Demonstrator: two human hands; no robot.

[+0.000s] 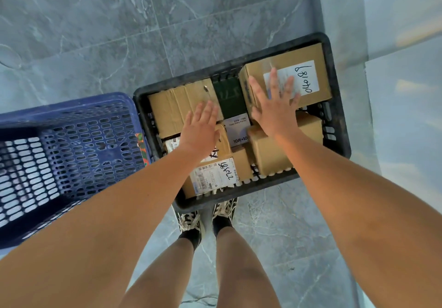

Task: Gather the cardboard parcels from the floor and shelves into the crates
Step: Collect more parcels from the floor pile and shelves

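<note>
**Supervisor:** Report hand state and parcel location.

**Operator:** I read both hands as released. My left hand [199, 128] and right hand [275, 107] are flat with fingers spread, above or resting on the parcels; contact is not clear. Neither grasps anything. The parcels sit in the black crate [339, 116], on the floor just ahead of my feet.

**Supervisor:** Why that posture?

**Operator:** My judgement: flat palms suit pressing the load level so it stays below the rim.

**Supervisor:** Count.

**Operator:** Two crates: the black one, packed, and a blue crate [71, 145] touching its left side, with no parcel visible inside. About five cardboard parcels show, including the labelled parcel [303, 75] at the far right corner. One dark green box [229, 95] stands between them. Anything underneath is hidden.
</note>
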